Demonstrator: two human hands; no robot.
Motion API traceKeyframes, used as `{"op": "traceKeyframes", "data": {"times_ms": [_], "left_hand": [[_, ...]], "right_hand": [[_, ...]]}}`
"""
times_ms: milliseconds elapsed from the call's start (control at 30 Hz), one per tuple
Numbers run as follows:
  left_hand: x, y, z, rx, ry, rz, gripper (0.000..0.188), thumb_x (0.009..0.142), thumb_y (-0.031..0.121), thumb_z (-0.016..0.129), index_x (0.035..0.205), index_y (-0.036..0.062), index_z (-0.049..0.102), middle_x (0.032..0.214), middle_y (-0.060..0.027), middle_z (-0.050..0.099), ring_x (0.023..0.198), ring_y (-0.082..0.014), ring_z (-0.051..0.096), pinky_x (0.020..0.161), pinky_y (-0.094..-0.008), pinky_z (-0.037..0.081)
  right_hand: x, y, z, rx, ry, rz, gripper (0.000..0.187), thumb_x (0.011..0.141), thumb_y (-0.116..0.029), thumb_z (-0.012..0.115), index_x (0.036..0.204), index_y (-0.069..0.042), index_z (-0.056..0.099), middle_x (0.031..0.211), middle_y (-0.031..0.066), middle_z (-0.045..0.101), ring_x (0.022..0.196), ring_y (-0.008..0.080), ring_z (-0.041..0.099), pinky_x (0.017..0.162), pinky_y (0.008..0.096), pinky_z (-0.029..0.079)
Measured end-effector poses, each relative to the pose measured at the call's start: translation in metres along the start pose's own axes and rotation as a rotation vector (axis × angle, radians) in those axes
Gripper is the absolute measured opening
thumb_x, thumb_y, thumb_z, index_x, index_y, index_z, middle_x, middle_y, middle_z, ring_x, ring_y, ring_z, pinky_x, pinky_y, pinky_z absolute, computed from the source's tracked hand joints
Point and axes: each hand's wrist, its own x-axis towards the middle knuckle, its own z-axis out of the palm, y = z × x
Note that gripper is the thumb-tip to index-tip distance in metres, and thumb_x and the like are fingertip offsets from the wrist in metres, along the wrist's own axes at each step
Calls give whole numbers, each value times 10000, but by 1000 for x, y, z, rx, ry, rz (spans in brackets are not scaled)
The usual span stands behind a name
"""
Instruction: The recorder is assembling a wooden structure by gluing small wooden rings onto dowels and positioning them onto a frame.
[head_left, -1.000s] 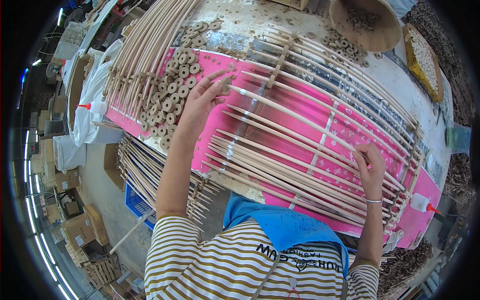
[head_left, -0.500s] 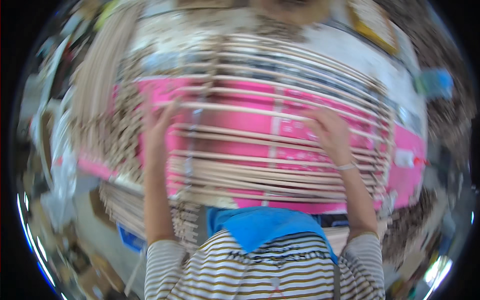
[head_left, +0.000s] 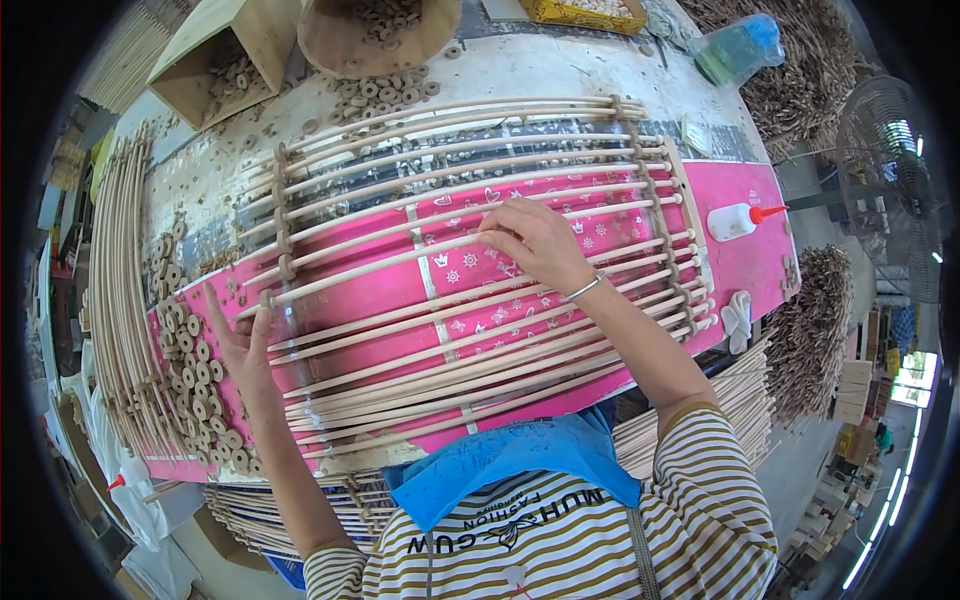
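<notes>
My right hand point(head_left: 537, 240) is pinching a rod point(head_left: 372, 267); my spread left hand point(head_left: 247, 352) is seemingly seating a thumb-side ring point(head_left: 265, 299), needing straight sliding next.

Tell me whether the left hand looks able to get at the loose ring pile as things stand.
Probably yes. The left hand is right beside the ring pile, and nothing appears to stand between them. Its thumb is at a ring on a stick, which it may need to leave first.
</notes>
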Motion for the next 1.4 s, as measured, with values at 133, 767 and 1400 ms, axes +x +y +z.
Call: {"op": "traceKeyframes", "data": {"times_ms": [133,767,1400], "left_hand": [[-4,3,-5,-5,-63,3,830,1002,26,677,1694,101,225,966,-25,700,814,-69,612,703,-200,474],[11,-2,3,974,-129,574,473,795,241,837,1257,249,733,1194,-9,638,1136,-281,578,991,-463,401],[32,-20,-83,684,239,316,325,955,47,698,1278,74,721,1098,-123,719,994,-255,693,878,-387,539]], "right_hand": [[4,-4,1,28,-49,11,205,930,-279,750,995,-88,713,981,80,721,922,295,689,806,414,539],[9,-4,-3,-222,-71,-108,148,928,-205,745,954,-59,737,912,74,633,890,272,621,773,413,474],[-22,-32,-11,-92,-251,-44,151,852,-171,801,908,-46,737,837,88,641,824,281,617,752,403,461]]}}
